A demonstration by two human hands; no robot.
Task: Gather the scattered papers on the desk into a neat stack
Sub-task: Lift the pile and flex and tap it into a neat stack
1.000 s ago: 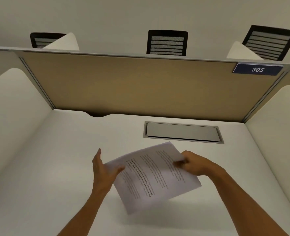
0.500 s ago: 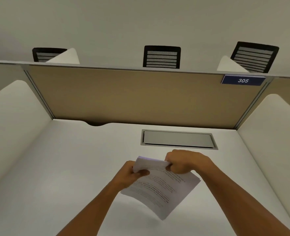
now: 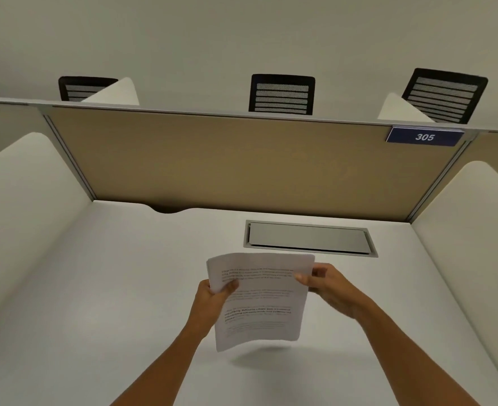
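Apparently nearly finished, the white printed paper sheets (image 3: 261,300) hang bunched at lower centre above the bare white desk (image 3: 95,288), left hand (image 3: 209,303) and right hand (image 3: 334,288) fingers pinching their side edges, only squaring and setting down left.

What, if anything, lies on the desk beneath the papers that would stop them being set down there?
Nothing visible does. The papers are held off the desk by the left hand and right hand; only their shadow lies below. The closed cable hatch sits farther back.
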